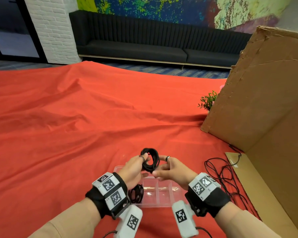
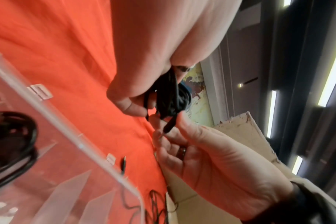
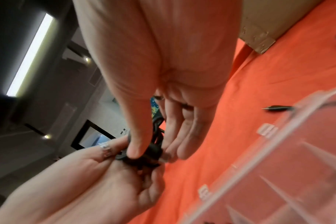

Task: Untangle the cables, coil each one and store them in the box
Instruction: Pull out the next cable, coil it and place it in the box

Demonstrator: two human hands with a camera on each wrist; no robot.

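Observation:
A coiled black cable is held above the clear plastic box by both hands. My left hand grips the coil's left side, its fingers curled through the loops. My right hand pinches the coil's lower end between thumb and fingertips; the cable's plug end sticks out near its fingers. A second coiled black cable lies in the box's left compartment. A loose black cable sprawls on the red cloth to the right.
A red cloth covers the table. A large cardboard box stands at the right, with a small green plant behind its edge. A cable plug lies beside the plastic box. A dark bench runs along the far wall.

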